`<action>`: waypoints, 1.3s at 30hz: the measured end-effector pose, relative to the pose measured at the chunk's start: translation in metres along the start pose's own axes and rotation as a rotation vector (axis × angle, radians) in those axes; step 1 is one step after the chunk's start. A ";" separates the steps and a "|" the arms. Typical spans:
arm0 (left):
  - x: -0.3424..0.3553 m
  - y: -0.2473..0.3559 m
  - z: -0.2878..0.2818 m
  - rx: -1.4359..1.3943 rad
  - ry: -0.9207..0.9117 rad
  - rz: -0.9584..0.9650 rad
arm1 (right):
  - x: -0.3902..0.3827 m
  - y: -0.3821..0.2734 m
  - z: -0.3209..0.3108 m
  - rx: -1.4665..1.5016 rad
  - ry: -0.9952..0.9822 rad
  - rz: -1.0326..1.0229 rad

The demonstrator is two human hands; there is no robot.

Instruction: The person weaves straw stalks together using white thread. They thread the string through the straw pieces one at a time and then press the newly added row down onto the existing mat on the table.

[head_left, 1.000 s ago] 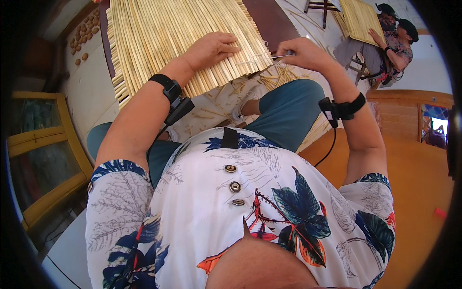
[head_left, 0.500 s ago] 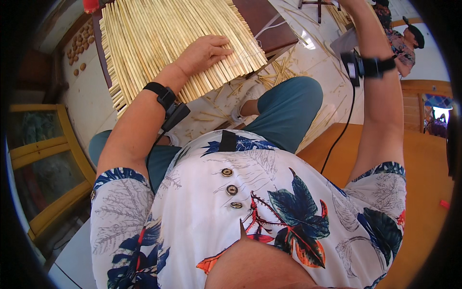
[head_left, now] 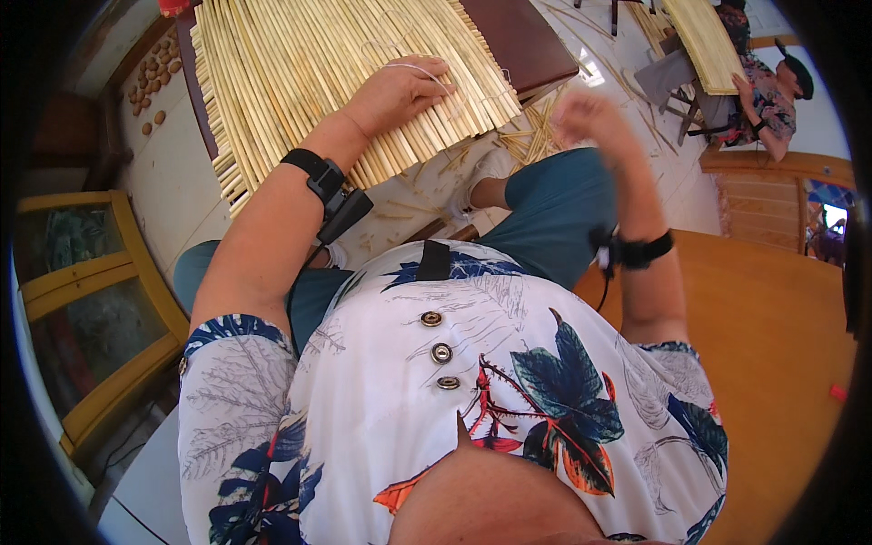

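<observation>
A yellow glass-fronted cabinet (head_left: 86, 309) stands left; another person (head_left: 758, 86) works far right.

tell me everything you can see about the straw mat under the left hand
The straw mat is a flat sheet of many thin pale yellow stalks laid side by side, bound by fine white thread. It lies on a dark brown table, its near edge ragged and overhanging. The left hand rests palm down on it near that edge. Loose stalks lie on the floor beyond its right corner. The right hand, blurred, is off it.
</observation>
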State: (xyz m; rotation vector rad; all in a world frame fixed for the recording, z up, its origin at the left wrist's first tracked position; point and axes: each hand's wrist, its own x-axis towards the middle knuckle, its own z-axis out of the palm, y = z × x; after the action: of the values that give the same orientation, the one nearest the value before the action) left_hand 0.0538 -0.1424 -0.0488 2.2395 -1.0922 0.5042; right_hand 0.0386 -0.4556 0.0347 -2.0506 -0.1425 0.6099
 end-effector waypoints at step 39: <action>0.004 0.002 -0.006 -0.091 -0.154 -0.081 | 0.041 0.039 0.210 0.993 0.431 -0.171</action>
State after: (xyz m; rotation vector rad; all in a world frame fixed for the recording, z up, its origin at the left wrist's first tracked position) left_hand 0.0540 -0.1415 -0.0414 2.2616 -1.0730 0.2466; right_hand -0.0306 -0.3005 -0.1007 -1.1380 0.2071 0.0633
